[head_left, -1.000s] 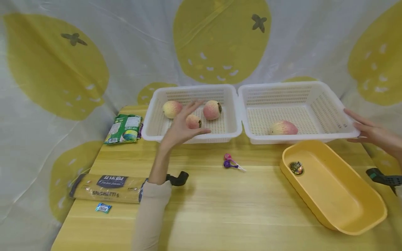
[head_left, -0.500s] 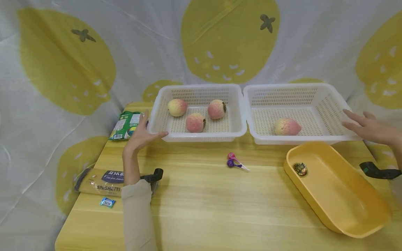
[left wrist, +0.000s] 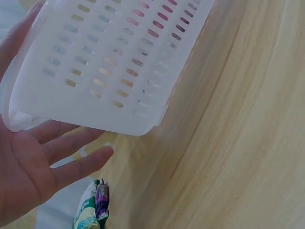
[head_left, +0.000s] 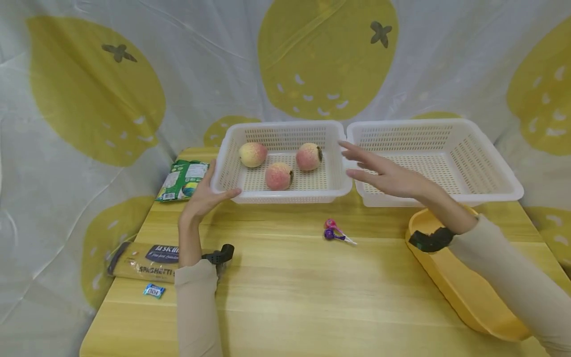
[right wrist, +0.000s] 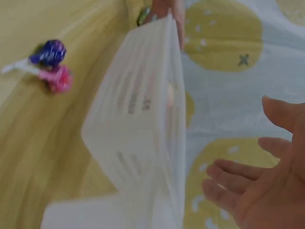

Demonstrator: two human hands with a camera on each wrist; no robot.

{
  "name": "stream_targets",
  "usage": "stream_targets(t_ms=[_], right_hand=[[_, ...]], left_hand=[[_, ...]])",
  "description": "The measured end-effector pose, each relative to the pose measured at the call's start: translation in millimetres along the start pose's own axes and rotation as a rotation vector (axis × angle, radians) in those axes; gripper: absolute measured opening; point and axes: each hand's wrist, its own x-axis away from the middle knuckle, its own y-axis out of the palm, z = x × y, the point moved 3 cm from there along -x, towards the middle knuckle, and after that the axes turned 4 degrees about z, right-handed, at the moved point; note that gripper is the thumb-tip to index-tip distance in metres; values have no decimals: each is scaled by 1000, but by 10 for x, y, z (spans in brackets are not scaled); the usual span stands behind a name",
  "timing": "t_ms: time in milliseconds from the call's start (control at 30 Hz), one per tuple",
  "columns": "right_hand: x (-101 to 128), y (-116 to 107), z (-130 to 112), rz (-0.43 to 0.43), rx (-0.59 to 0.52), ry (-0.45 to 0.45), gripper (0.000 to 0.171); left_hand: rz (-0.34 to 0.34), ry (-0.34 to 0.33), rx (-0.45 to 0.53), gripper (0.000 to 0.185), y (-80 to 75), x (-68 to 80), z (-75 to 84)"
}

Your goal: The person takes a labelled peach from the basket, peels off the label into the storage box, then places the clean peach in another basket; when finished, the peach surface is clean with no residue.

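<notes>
Left hand (head_left: 202, 196): fingers straight, resting on the left basket's (head_left: 232, 191) lower-left corner.
Right hand (head_left: 385, 173): released, hovering centre frame beside that basket's right rim.

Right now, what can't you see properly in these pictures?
- Head view: the right hand and its arm cover part of the right basket, so what lies on its floor there is hidden.
- Head view: the yellow tray is partly under the sleeve and cut off by the frame edge.
- Right wrist view: the left basket is blurred; its fruit cannot be made out.
- Left wrist view: the green packet is cut off at the bottom edge.
</notes>
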Motion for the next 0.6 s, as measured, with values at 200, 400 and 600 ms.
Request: stream_targets(t_ms=[200,400,600], right_hand=[[-526,559,-161,-132,-134,-43,73],[-919,896,-91,-141,-135,53,76],[-1125,1051,-91,-98,-126,111,75]], left_hand=[[-2,-11,33,119,-14,14,-17],[-4,-11,74,116,10,1,-10],[-11,-37,116,116,25,4,-22]])
